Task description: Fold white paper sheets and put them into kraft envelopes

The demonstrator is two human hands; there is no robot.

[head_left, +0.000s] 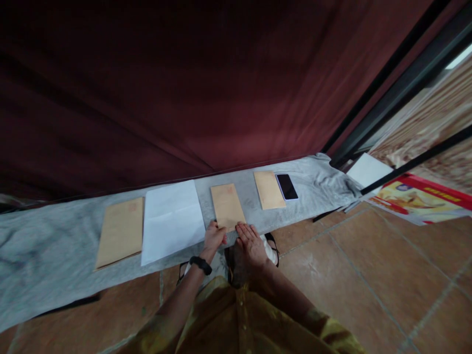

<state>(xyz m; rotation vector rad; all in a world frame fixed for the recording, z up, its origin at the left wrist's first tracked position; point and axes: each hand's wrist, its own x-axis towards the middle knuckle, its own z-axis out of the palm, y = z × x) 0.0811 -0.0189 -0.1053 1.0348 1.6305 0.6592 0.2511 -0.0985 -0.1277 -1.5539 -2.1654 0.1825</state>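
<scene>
Well out to the left of the left hand [216, 237], a kraft-paper envelope [121, 230] lies flat on the grey plush cloth [47, 246] that covers the narrow bench running beneath both hands. Nearer that hand, just beside it on the left, is a large white sheet of paper [171, 219], with a faint crease across it. The left hand itself, a black wristband [200, 265] behind it at the wrist, has its fingers curled in at the near left corner of the middle kraft envelope [226, 202]; whether it pinches the paper I cannot tell. That envelope lies ahead of and between the two hands, its near edge toward them. At its near right corner the right hand [252, 246] is spread flat, palm down, fingers straight, gripping nothing. Ahead and to the right of the right hand lies another kraft envelope [268, 189], and just past it a smartphone [287, 187] with a dark screen. Farthest right from that hand, beyond the bench end, are a white panel [369, 171] and a red-and-yellow printed poster [420, 200].
</scene>
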